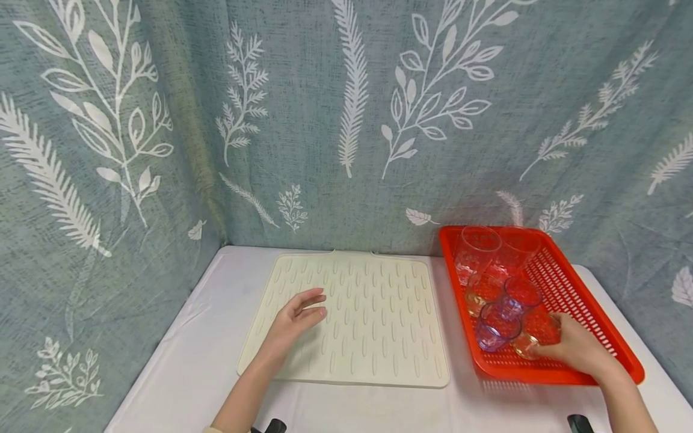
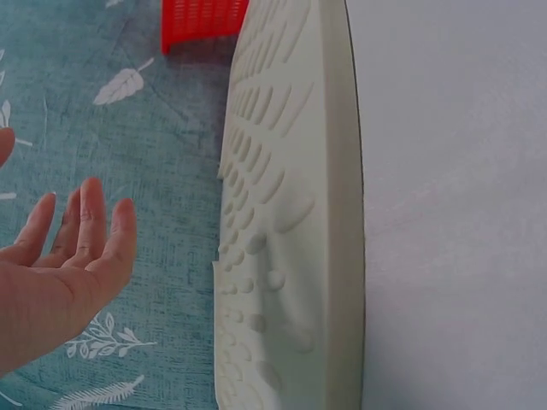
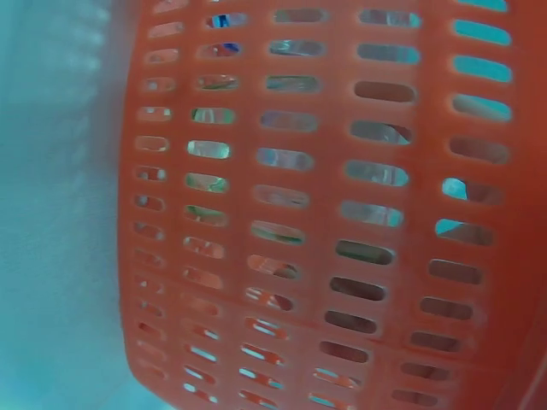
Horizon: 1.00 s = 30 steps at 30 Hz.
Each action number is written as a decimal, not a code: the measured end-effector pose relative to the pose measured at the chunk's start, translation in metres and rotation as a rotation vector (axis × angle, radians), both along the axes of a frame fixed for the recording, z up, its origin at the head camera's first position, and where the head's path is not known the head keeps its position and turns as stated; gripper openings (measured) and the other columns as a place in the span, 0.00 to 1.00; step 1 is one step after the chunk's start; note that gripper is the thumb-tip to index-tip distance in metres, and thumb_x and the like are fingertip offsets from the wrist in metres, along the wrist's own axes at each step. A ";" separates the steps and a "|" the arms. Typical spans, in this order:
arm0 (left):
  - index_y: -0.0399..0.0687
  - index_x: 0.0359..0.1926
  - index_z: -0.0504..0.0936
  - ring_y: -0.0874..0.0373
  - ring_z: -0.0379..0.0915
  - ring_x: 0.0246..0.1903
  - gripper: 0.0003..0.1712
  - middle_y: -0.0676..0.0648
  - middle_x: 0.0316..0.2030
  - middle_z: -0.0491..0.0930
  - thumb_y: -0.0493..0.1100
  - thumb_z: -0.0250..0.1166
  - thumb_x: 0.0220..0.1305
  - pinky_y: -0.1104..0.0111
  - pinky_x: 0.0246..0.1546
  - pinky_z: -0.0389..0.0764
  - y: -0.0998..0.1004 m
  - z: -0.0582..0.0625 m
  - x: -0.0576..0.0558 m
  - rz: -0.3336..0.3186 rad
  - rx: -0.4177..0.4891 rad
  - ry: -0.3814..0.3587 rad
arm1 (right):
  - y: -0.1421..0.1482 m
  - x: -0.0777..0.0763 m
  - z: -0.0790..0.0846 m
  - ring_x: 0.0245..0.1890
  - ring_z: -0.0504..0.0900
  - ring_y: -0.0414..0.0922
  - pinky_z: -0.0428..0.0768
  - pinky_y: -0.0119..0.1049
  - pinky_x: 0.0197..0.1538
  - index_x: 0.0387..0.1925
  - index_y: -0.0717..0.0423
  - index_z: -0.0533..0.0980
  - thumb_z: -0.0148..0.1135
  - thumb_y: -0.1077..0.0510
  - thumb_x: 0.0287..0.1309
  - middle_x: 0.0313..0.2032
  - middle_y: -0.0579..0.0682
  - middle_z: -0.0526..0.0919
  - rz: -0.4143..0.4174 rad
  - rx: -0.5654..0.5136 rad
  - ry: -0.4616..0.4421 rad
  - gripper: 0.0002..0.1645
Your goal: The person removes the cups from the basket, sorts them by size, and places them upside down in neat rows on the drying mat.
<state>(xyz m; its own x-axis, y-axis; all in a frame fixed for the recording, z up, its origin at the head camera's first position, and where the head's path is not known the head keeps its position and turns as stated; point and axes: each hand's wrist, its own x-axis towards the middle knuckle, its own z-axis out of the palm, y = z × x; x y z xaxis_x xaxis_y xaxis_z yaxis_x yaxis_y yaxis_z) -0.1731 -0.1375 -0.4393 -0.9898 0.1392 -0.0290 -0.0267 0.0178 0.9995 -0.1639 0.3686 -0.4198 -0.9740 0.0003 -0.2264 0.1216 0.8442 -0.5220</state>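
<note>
My right hand (image 1: pixel 576 346) reaches into the front of the red plastic basket (image 1: pixel 612 337), its thumb and fingers around a yellow-tinted glass (image 1: pixel 533 337). Left of that glass is a purple-tinted glass (image 1: pixel 497 329), with a blue-purple one (image 1: pixel 522 293) just behind. Another yellowish glass (image 1: pixel 482 294) and two taller clear glasses stand farther back. Over the cream ridged draining mat (image 1: pixel 379 325) hovers my left hand (image 1: pixel 298 316), fingers loosely bent and holding nothing. In the right wrist view the slotted basket wall (image 3: pixel 325 231) hides most of the hand and glasses.
The mat lies on a white-covered table (image 1: pixel 178 355), left of the basket. A blue-green leaf-patterned curtain (image 1: pixel 303 120) hangs behind and on both sides. The basket's raised rim (image 1: pixel 455 282) stands between the glasses and the mat.
</note>
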 end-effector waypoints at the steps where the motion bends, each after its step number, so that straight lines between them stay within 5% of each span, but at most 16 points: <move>1: 0.43 0.67 0.68 0.52 0.70 0.58 0.30 0.41 0.62 0.72 0.40 0.64 0.65 0.64 0.58 0.70 0.000 0.000 0.001 -0.001 0.005 0.001 | 0.000 0.000 0.000 0.44 0.76 0.64 0.79 0.60 0.46 0.61 0.86 0.53 0.76 0.42 0.44 0.51 0.80 0.69 -0.003 -0.004 -0.008 0.64; 10: 0.43 0.65 0.70 0.44 0.67 0.62 0.28 0.40 0.60 0.73 0.39 0.65 0.64 0.69 0.57 0.71 0.002 -0.003 0.005 -0.001 0.029 -0.010 | 0.000 0.002 -0.002 0.45 0.75 0.67 0.78 0.60 0.47 0.58 0.84 0.56 0.76 0.43 0.45 0.47 0.78 0.72 -0.003 -0.006 0.016 0.60; 24: 0.44 0.65 0.70 0.50 0.71 0.59 0.29 0.40 0.60 0.73 0.41 0.65 0.64 0.63 0.59 0.69 0.003 -0.004 0.006 0.008 0.008 -0.018 | 0.000 0.005 -0.003 0.47 0.73 0.69 0.77 0.62 0.47 0.57 0.83 0.58 0.76 0.47 0.47 0.49 0.78 0.71 -0.001 -0.012 0.111 0.55; 30: 0.46 0.66 0.70 0.52 0.72 0.57 0.29 0.40 0.61 0.73 0.41 0.64 0.65 0.63 0.59 0.69 0.003 -0.006 0.007 0.003 0.008 -0.016 | -0.002 0.011 0.007 0.51 0.70 0.71 0.76 0.64 0.49 0.62 0.81 0.54 0.73 0.42 0.50 0.54 0.79 0.66 -0.059 -0.035 0.119 0.59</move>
<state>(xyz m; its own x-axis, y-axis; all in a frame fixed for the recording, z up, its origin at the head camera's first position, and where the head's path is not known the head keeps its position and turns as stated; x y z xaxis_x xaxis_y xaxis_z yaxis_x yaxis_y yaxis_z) -0.1657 -0.1344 -0.4448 -0.9896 0.1370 -0.0441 -0.0432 0.0093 0.9990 -0.1529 0.3671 -0.4124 -0.9925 0.0527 -0.1102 0.1062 0.8185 -0.5646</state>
